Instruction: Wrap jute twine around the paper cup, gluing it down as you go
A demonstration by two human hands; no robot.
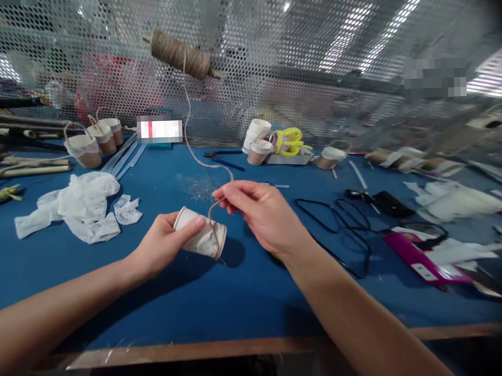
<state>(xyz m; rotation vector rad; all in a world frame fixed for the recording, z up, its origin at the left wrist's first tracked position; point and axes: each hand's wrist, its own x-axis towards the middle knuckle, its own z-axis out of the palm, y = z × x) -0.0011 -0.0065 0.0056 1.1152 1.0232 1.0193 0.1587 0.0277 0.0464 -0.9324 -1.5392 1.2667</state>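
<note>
My left hand (164, 240) is wrapped round a white paper cup (199, 239), which lies tilted on its side above the table, thumb on top. A piece of brown twine (211, 217) runs from the cup's right end up to my right hand (262, 209). The thumb and fingertips of that hand pinch the twine just above the cup. From there the twine trails back over the table and up to a large spool (180, 53) hanging at the mesh wall.
Small handled cups (85, 147) stand back left, near white lace fabric (76, 205). Behind my hands are pliers (225, 156), stacked white cups (257, 130) and yellow-handled scissors (288, 141). A black cable (338, 218) and a magenta case (422, 256) lie to the right.
</note>
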